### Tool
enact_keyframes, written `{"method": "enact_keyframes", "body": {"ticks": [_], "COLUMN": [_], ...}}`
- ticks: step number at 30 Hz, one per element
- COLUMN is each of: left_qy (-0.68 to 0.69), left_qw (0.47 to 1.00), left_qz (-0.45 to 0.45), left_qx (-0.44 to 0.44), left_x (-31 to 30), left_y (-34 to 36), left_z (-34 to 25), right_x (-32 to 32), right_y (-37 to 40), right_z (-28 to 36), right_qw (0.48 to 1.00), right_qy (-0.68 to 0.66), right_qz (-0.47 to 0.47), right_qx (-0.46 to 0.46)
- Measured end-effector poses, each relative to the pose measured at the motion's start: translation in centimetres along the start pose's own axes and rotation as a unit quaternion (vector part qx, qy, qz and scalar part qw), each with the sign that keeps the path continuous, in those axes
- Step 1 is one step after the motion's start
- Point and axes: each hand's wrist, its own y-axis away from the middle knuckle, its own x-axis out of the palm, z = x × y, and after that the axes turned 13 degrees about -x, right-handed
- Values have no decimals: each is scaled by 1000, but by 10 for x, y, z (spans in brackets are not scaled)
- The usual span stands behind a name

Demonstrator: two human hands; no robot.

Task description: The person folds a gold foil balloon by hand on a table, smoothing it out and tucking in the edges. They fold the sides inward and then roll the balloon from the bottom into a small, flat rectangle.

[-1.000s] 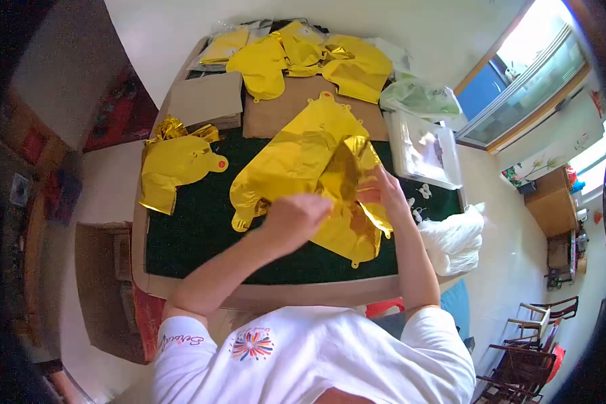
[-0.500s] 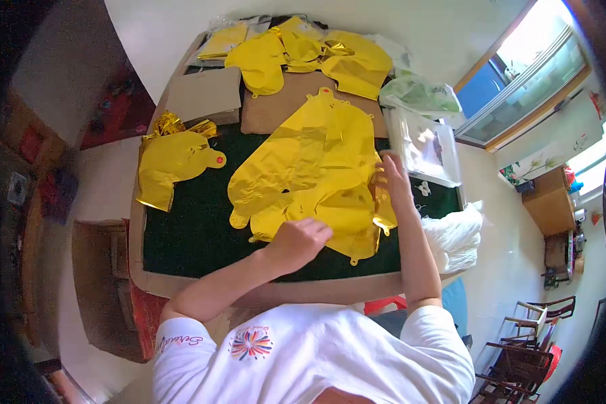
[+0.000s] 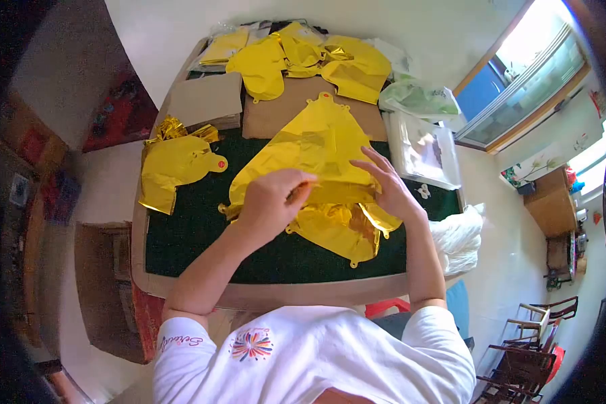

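Note:
A large flat yellow foil piece (image 3: 303,148) with small round tabs lies on the dark green table surface (image 3: 182,246), its lower part folded and creased. My left hand (image 3: 269,198) is over its left middle, fingers curled together in a pinch; what is between the fingertips is hidden. My right hand (image 3: 390,185) lies on the right edge of the foil with its fingers spread. Below my hands, a crumpled shiny foil part (image 3: 340,232) reaches toward the front of the table. Another yellow foil piece (image 3: 175,165) with a red dot lies to the left.
More yellow foil pieces (image 3: 357,64) lie along the back, by cardboard sheets (image 3: 205,97). Clear plastic bags (image 3: 421,148) and a white bundle (image 3: 458,232) are on the right. An open cardboard box (image 3: 104,289) stands left of the table.
My left hand has moved up and left over the foil. My right hand has shifted down onto its edge. The foil's lower left part has been folded upward.

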Motion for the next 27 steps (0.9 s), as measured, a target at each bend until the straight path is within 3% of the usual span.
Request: {"method": "enact_keyframes", "body": {"ticks": [5,8,10,11,13,14,16,17,18,20,21,22,24,26,27], "left_qy": [18,6,88,88,114,130,153,176,231,271,313,331,359,387,336], "left_qw": [999,998,991,991,987,983,978,972,956,944,929,921,909,896,914], "left_qz": [-35,-50,-66,-64,-94,-91,-97,-100,-94,-112,-131,-136,-134,-134,-115], "left_qx": [-2,-32,-75,-77,-57,-96,-107,-120,-152,-149,-146,-154,-164,-174,-196], "left_x": [-11,-12,-10,-12,-18,-21,-28,-31,-32,-38,-41,-46,-51,-56,-57], "left_y": [-10,-8,-7,-8,-19,-22,-32,-37,-44,-53,-55,-54,-54,-53,-52], "left_z": [4,9,10,8,0,-1,0,1,7,7,6,1,4,7,9], "right_x": [-8,-10,-14,-11,-9,-12,-23,-23,-28,-44,-42,-42,-48,-52,-54], "right_y": [-2,0,-3,-4,-9,-12,-24,-22,-27,-40,-43,-44,-40,-32,-33], "right_z": [-2,2,26,22,12,12,17,-6,7,44,42,36,17,1,4], "right_qw": [997,986,970,970,985,985,954,944,943,913,963,963,983,973,960], "right_qy": [-73,-166,-215,-215,-127,-127,-165,-213,-214,-317,-173,-173,-166,-203,-241], "right_qz": [34,-6,-111,-110,-98,-99,-202,-217,-218,-253,-207,-207,-70,-96,-122], "right_qx": [1,28,-19,-17,66,66,151,131,131,40,4,2,44,59,75]}}
